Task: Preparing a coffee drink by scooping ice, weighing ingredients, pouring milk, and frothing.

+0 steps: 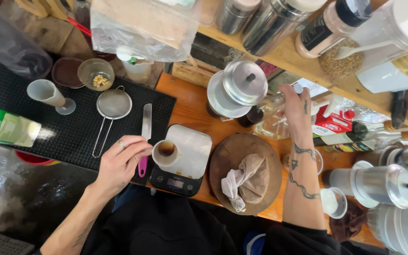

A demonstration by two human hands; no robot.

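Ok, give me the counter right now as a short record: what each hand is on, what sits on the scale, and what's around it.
left hand: holds a small cup, a little dark liquid inside
right hand: on a clear bottle at the back of the counter
scale: the cup hangs over its left edge; contact cannot be told
left of the scale: knife with pink handle, and strainer, on a black mat
right of the scale: cloth on a round wooden board
behind: metal drip filter

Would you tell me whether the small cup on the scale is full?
Nearly empty: the cup shows only a little dark liquid at its bottom.
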